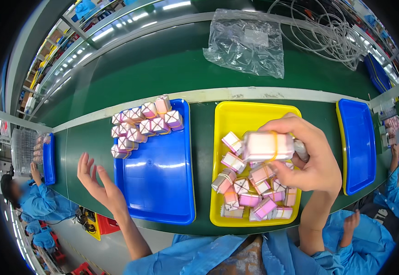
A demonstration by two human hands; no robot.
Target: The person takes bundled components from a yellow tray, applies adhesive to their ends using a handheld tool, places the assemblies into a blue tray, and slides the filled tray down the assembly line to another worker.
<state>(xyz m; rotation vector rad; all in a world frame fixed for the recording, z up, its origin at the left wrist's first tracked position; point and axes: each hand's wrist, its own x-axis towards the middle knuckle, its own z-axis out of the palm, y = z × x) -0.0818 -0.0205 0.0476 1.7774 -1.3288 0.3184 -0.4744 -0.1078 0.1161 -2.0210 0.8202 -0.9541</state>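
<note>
My right hand is closed round a white-and-pink rubber-banded bundle, slightly blurred, held above the yellow tray. Something greyish and shiny shows between the bundle and my fingers; I cannot make out what it is. Below it, several similar bundles lie jumbled in the yellow tray. My left hand holds nothing, its fingers apart, beside the left edge of the blue tray. At the far left of that tray, several bundles stand grouped in rows, with crossed lines on their near ends.
Another blue tray sits at the right, over a yellow one. Behind a pale ledge lie a clear plastic bag and coiled cable. One person works at the left; another person sits close on my right.
</note>
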